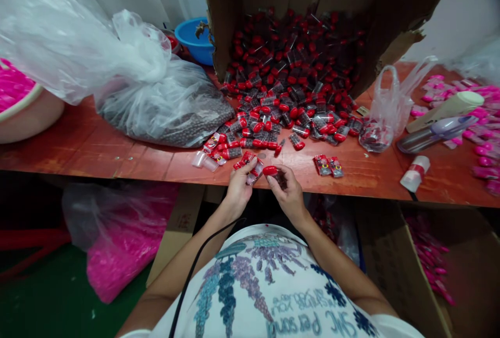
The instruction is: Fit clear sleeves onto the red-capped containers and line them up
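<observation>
Near edge of reddish-orange table [375, 182]: left hand [239, 186] gripped small, glossy red printed packets [255, 169]; right hand [291, 195] pinched a red-capped, clear plastic container [270, 170].

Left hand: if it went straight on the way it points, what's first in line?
Likely the near edge of the heap of small clear plastic containers with red caps. Hand height is unclear, so the left hand might pass above it.
</observation>
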A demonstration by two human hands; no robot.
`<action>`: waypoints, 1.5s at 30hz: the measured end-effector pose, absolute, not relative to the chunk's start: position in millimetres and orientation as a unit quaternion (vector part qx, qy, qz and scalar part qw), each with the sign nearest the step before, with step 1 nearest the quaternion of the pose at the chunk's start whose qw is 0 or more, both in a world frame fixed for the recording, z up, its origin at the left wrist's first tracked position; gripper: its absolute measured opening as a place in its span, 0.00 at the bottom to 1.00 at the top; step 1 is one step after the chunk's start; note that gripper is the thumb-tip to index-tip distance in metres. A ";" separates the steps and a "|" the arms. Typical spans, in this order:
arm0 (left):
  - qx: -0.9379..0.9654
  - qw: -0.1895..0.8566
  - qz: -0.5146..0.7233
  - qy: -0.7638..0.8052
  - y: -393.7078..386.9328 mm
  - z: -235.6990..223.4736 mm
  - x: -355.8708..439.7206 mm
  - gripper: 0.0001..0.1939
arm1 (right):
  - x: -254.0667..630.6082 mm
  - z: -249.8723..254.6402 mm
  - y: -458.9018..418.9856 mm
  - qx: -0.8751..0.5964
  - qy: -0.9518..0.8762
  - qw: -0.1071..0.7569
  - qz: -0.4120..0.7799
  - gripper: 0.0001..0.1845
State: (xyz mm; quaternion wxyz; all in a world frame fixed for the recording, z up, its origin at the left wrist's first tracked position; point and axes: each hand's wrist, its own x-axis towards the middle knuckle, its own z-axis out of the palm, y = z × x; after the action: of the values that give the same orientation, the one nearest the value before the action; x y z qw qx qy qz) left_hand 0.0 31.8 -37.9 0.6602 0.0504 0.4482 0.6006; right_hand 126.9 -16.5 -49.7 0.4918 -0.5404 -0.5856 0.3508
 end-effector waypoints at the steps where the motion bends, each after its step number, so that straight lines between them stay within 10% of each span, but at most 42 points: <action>1: 0.044 0.658 0.601 0.451 32.2 -37.6 0.2 0.06 | 126.4 -49.3 -17.1 -0.540 -0.585 0.492 0.351 0.17; 45: 0.064 0.656 0.631 0.408 26.1 -32.6 3.2 0.09 | 124.1 -45.8 -13.7 -0.532 -0.487 0.488 0.491 0.19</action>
State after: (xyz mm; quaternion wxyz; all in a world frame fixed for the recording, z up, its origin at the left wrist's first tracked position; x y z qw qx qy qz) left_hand 3.2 26.1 -32.6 0.6563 0.0641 0.4084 0.6312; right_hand 124.1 -13.7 -45.8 0.4878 -0.5322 -0.4871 0.4914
